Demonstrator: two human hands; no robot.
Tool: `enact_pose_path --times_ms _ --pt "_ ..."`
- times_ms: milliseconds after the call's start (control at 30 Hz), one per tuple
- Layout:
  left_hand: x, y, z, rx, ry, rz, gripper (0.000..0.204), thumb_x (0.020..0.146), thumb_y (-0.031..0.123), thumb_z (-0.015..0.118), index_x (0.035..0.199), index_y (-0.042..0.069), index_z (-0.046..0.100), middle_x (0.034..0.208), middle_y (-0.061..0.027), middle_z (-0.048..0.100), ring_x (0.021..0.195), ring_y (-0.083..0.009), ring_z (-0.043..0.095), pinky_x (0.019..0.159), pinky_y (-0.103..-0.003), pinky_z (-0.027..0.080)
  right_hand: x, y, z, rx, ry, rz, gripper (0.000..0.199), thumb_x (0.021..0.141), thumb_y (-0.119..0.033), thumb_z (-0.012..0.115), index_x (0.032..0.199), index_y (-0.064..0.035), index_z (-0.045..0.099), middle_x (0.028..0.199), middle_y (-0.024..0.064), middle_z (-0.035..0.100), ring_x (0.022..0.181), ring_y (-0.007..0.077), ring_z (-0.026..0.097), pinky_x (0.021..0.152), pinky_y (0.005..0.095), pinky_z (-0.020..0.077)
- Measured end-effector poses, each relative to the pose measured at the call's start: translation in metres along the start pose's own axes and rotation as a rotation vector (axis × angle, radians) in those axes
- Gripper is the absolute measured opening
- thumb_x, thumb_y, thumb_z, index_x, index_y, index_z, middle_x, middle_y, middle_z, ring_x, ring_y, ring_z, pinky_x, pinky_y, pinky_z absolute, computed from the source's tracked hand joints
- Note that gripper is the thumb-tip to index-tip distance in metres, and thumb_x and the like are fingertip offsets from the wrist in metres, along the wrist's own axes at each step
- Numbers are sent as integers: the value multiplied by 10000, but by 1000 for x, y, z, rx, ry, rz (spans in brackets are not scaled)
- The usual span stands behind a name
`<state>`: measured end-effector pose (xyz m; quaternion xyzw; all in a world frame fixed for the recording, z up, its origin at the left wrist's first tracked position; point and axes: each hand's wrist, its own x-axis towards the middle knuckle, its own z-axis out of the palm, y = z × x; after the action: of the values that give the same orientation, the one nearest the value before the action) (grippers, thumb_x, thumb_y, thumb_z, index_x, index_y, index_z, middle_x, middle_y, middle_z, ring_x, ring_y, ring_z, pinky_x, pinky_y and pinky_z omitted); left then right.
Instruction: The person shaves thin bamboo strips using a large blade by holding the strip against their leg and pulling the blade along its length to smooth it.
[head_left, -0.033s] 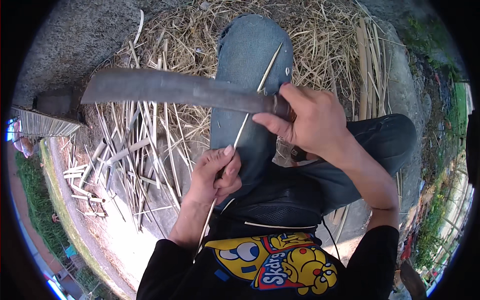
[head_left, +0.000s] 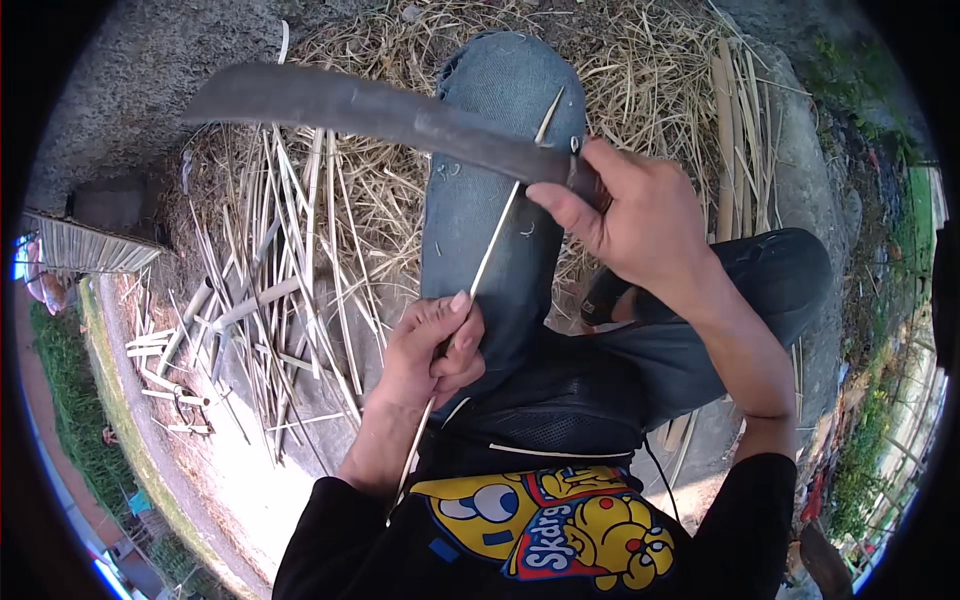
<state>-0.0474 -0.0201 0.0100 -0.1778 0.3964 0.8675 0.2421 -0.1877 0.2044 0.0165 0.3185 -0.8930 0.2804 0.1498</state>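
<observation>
My right hand [head_left: 645, 205] is closed round the handle end of a machete [head_left: 350, 110], whose long dark blade reaches leftward over my raised, jeans-covered knee [head_left: 480, 200]. Beneath the blade runs a thin pale bamboo strip [head_left: 490, 250], slanting up across the thigh. Its pointed tip shows beyond the blade on the knee. My left hand [head_left: 435, 345] grips that strip lower down, thumb on top, and its tail passes below the fist toward my shirt. The blade crosses the strip near my right thumb; whether they touch I cannot tell. Small curled shavings lie on the jeans.
Split bamboo strips [head_left: 310, 270] and short cut pieces [head_left: 180, 400] lie on the ground at left. Tangled shavings [head_left: 640, 90] heap beyond my knee. Longer flat strips [head_left: 740, 150] lie at right. My other leg [head_left: 770, 290] is folded at right; a rough wall [head_left: 160, 100] stands at far left.
My right hand and the machete have moved up along the strip, away from my body, and the blade tip has risen. My left hand keeps its place on the strip.
</observation>
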Motion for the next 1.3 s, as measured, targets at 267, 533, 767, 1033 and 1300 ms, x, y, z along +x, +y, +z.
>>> enact_pose_path --times_ms 267,533,767,1033,1300 --pt "-1 -6 15 121 70 119 407 1102 277 460 773 45 523 468 38 316 366 -55 248 354 -246 183 -23 -35 -2 56 -209 -122 591 847 -624 728 769 -55 588 578 77 567 472 286 623 450 387 493" --pt "3 -17 8 274 23 189 391 1098 251 488 786 30 568 505 34 422 423 -33 334 402 -223 234 6 12 -15 111 -104 167 600 917 -610 649 760 -33 597 508 120 550 476 331 624 452 404 480" --pt "8 -8 22 883 324 449 352 1053 214 580 778 4 641 532 43 494 486 -22 410 454 -235 297 -6 -13 -1 14 -122 -48 615 878 -662 657 767 -61 591 525 96 573 468 315 626 448 408 499" --pt "11 -19 26 1056 396 506 299 1022 188 622 790 5 667 515 -3 520 470 -52 469 448 -271 351 -8 -12 -3 -18 -155 -48 582 897 -604 685 757 -47 588 556 116 564 495 331 616 438 411 455" --pt "8 -25 29 1156 463 601 224 978 128 676 790 5 689 516 -76 548 423 -93 502 429 -282 367 22 23 -26 96 -114 270 571 956 -526 655 744 -2 577 478 128 479 450 323 565 459 390 425"
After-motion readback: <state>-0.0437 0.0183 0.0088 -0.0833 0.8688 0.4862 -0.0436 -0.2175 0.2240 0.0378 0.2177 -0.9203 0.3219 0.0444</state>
